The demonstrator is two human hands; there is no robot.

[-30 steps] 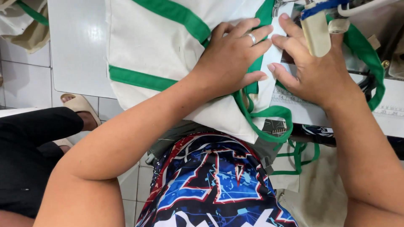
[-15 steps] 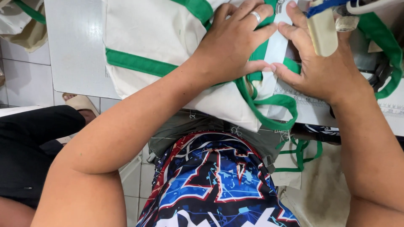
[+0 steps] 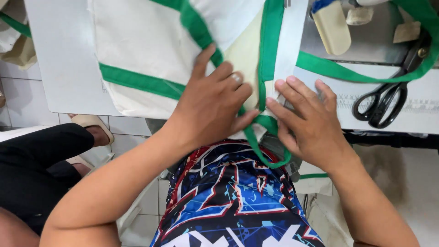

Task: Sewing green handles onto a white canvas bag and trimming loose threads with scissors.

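Canvas bag (image 3: 151,50), cream with green trim, lies on the white table (image 3: 59,68), near edge hanging over the lap. Left hand (image 3: 210,107) flat on it, fingers spread, pressing, gripping nothing. Right hand (image 3: 311,123) also open, fingertips pinning the green strap (image 3: 265,59) at the seam, just beside the left. Black scissors (image 3: 388,103) lie on the table right of the hands.

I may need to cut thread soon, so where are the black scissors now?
The black metal scissors lie at the right on the white table, beyond the right hand, under a green fabric strap.
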